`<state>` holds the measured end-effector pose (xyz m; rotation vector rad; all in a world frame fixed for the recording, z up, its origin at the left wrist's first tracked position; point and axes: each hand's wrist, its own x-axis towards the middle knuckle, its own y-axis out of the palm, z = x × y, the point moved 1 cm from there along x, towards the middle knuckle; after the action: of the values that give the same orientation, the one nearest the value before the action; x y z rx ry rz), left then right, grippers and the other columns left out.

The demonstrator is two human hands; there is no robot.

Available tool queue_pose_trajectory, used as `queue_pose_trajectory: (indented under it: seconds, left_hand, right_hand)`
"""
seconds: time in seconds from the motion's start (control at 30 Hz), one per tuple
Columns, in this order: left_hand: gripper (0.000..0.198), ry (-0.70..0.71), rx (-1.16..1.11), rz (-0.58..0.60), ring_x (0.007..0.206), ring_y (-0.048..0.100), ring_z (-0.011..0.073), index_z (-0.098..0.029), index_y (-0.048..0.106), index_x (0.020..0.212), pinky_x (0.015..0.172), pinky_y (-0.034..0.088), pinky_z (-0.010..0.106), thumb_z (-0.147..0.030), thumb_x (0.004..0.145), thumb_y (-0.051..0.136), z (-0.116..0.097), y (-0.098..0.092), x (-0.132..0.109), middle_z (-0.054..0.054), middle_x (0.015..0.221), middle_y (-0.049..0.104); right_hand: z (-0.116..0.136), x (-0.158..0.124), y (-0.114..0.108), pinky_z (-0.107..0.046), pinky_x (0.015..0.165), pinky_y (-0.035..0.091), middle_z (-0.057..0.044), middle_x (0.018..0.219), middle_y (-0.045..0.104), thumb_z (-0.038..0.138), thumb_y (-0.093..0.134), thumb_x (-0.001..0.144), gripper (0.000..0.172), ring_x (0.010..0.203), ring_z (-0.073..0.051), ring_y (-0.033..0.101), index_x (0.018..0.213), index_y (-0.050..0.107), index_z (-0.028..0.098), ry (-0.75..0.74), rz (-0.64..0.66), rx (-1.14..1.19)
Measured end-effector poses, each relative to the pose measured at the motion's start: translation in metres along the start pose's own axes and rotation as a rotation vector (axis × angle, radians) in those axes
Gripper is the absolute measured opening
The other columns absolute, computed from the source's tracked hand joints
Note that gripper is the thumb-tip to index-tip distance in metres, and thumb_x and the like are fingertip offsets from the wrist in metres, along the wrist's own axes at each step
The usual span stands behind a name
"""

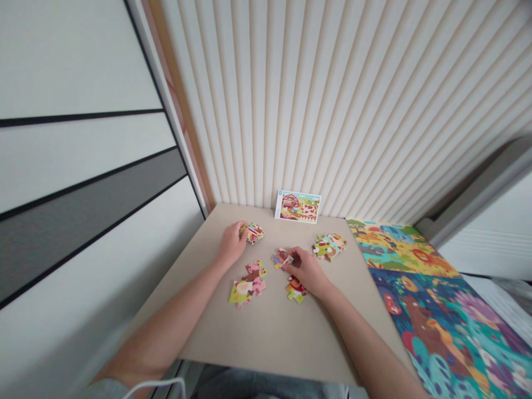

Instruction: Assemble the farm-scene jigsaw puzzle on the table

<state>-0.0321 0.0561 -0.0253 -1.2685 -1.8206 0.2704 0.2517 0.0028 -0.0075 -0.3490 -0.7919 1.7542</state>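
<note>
The left hand (233,243) held a stack of jigsaw pieces (253,233) at its fingertips; the right hand (302,271) pinched one loose piece (283,258).

The beige worktop (266,338) runs back to a pleated cream wall, and a farm picture card (297,206) with a red barn and a spotted cow sits at its far edge. Jigsaw pieces lie on it in separate lots: a small stack (253,233) at the back left, a joined cluster (328,246) at the back right, a larger group (248,284) at the front left, and a smaller group (296,290) at the front right — with a few loose pieces (280,258) between them.
</note>
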Motion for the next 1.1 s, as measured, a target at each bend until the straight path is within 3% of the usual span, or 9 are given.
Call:
queue_pose_trajectory:
  seconds: [0.13,0.3,0.47,0.57,0.73,0.83,0.93,1.0,1.1]
  left_hand:
    - [0.029,-0.003,-0.001,0.034,0.105,0.063,0.0268,-0.018,0.063,0.115,0.098,0.048,0.047,-0.034,0.099,0.044,-0.001,0.001,0.0,0.012,0.111,0.069]
    - [0.036,0.138,0.026,-0.051,0.132,0.048,0.0305,-0.018,0.06,0.126,0.114,0.035,0.051,-0.037,0.096,0.054,-0.033,-0.016,-0.005,0.016,0.134,0.057]
    - [0.062,0.453,-0.079,0.338,0.134,0.048,0.0278,-0.024,0.042,0.148,0.115,0.037,0.046,-0.044,0.094,0.061,-0.083,-0.026,-0.027,0.013,0.142,0.054]
    - [0.069,0.542,-0.075,0.43,0.13,0.051,0.0274,-0.023,0.037,0.151,0.113,0.04,0.046,-0.047,0.092,0.064,-0.098,-0.022,-0.038,0.012,0.139,0.057]
    - [0.071,0.562,0.007,0.443,0.127,0.053,0.0278,-0.021,0.037,0.151,0.113,0.038,0.047,-0.044,0.091,0.066,-0.093,-0.019,-0.039,0.012,0.137,0.059]
    - [0.056,0.558,0.075,0.425,0.123,0.056,0.0276,-0.021,0.047,0.145,0.112,0.038,0.047,-0.038,0.094,0.062,-0.086,-0.019,-0.035,0.012,0.133,0.062]
    - [0.038,0.582,0.13,0.467,0.112,0.061,0.0251,-0.021,0.059,0.132,0.106,0.041,0.044,-0.034,0.097,0.057,-0.084,-0.02,-0.032,0.009,0.122,0.068]
    - [0.029,0.592,0.177,0.506,0.104,0.063,0.0237,-0.02,0.065,0.122,0.1,0.043,0.041,-0.033,0.097,0.055,-0.085,-0.025,-0.029,0.008,0.111,0.071]
    - [0.021,0.509,0.255,0.533,0.091,0.065,0.0218,-0.02,0.069,0.1,0.089,0.045,0.036,-0.033,0.097,0.053,-0.083,-0.041,-0.021,0.007,0.094,0.072]
  right_hand:
    - [-0.004,0.0,-0.003,-0.027,0.059,0.046,-0.002,0.08,0.07,0.047,0.06,0.091,0.033,0.065,-0.015,0.06,0.108,0.065,0.019,0.075,0.023,0.353]
    - [0.0,0.0,-0.015,-0.03,0.07,0.052,-0.006,0.087,0.076,0.053,0.066,0.087,0.044,0.076,-0.018,0.068,0.114,0.066,0.018,0.124,0.06,0.664]
    - [0.009,-0.005,-0.021,-0.03,0.071,0.053,-0.005,0.083,0.076,0.052,0.072,0.084,0.047,0.073,-0.017,0.069,0.116,0.066,0.018,0.126,0.078,0.748]
    - [0.013,-0.008,-0.019,-0.031,0.069,0.053,-0.003,0.081,0.075,0.051,0.072,0.084,0.045,0.071,-0.018,0.069,0.116,0.066,0.019,0.118,0.098,0.761]
    - [0.005,-0.006,-0.035,-0.034,0.073,0.052,-0.007,0.091,0.076,0.048,0.065,0.089,0.035,0.079,-0.022,0.069,0.11,0.071,0.02,0.045,-0.117,0.416]
    - [-0.011,-0.005,-0.06,-0.037,0.076,0.051,-0.01,0.095,0.075,0.045,0.057,0.093,0.033,0.08,-0.024,0.068,0.108,0.073,0.02,0.058,-0.342,0.058]
    - [-0.024,-0.007,-0.082,-0.04,0.085,0.048,-0.014,0.102,0.073,0.04,0.058,0.091,0.031,0.092,-0.027,0.066,0.105,0.074,0.018,0.064,-0.388,-0.266]
    - [-0.025,-0.01,-0.09,-0.038,0.083,0.047,-0.013,0.1,0.072,0.037,0.058,0.09,0.027,0.092,-0.027,0.064,0.101,0.075,0.018,0.061,-0.315,-0.346]
    - [-0.015,-0.017,-0.088,-0.032,0.073,0.046,-0.007,0.089,0.072,0.038,0.059,0.09,0.024,0.08,-0.022,0.063,0.097,0.074,0.02,0.034,0.01,-0.211]
